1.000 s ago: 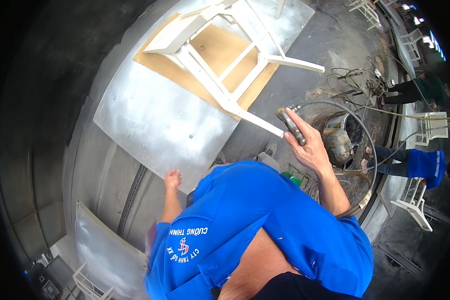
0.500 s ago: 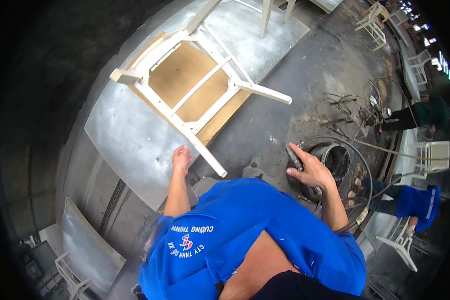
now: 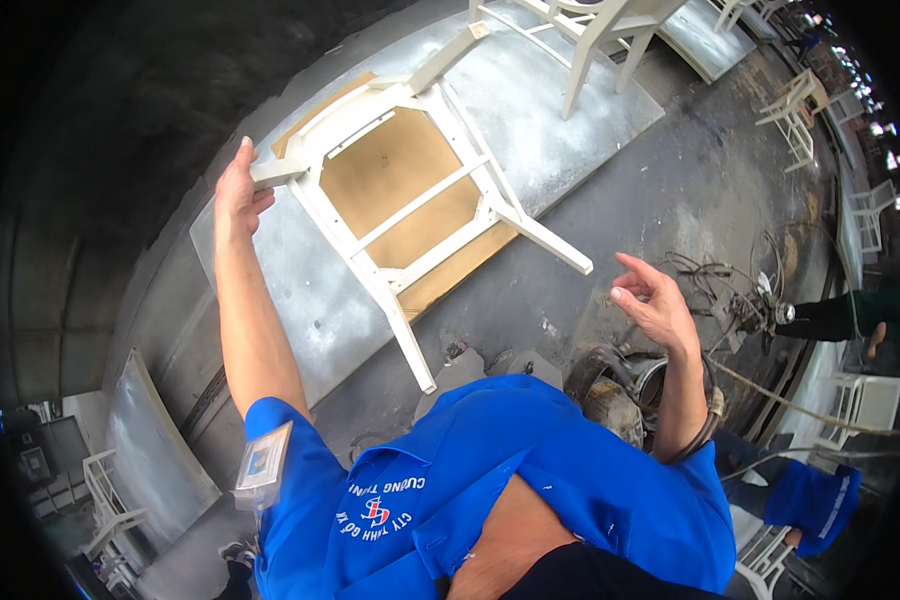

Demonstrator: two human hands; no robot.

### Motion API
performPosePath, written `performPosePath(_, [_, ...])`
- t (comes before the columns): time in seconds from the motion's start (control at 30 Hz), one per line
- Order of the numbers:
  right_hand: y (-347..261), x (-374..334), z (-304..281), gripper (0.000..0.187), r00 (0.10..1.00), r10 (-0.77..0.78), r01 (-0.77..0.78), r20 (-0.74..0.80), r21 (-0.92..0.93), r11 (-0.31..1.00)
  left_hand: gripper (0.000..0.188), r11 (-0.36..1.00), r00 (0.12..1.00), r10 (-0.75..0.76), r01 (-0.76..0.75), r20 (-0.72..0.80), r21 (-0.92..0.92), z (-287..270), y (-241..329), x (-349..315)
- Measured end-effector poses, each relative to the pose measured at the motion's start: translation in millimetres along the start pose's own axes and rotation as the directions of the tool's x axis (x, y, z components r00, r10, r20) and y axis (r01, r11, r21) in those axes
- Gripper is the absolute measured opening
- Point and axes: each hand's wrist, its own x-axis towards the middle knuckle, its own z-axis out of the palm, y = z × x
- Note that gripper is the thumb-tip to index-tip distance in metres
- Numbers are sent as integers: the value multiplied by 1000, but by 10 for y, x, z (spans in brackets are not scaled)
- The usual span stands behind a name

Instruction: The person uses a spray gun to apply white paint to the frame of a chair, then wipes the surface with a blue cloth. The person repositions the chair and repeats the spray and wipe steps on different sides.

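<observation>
A white wooden chair frame (image 3: 335,235) rests with its legs splayed outward on a brown board (image 3: 400,165). The board lies on a grey, paint-dusted table (image 3: 345,325). My left arm is stretched far forward. At the end of the leg on the far left, my left hand (image 3: 238,195) closes round it, thumb on one side and fingers on the other; the palm hides the tip. Off to the right, my right hand (image 3: 658,308) hovers apart from the frame, past its right leg. Its fingers are loosely bent and spread, with nothing visible in them.
Beside my right forearm stands a dark bucket (image 3: 610,390) with a hose round it. Tangled hoses (image 3: 740,280) lie on the floor beyond. Another white chair (image 3: 610,30) stands farther along the table. A co-worker in blue (image 3: 815,505) is at the right, another person's dark-clothed leg (image 3: 820,318) above.
My left hand has gone from beside the near leg out to the far-left leg. My right hand has lifted off the dark metal tool by the bucket. The view has shifted.
</observation>
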Motion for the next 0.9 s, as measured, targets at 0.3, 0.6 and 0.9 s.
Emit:
performPosePath(0.3, [287,371,-1129,54,986,83,-56,-147,174,983,38,925,989,143,-144,-29,-352,-14,-492,255])
performPosePath(0.6, [378,1098,-1716,58,997,-75,76,-13,197,977,46,909,957,175,-247,-230,-335,123,-563,-518])
performPosePath(0.9, [45,1927,-1451,66,951,-272,184,146,438,880,54,837,918,289,-380,-270,-394,458,-924,-1905])
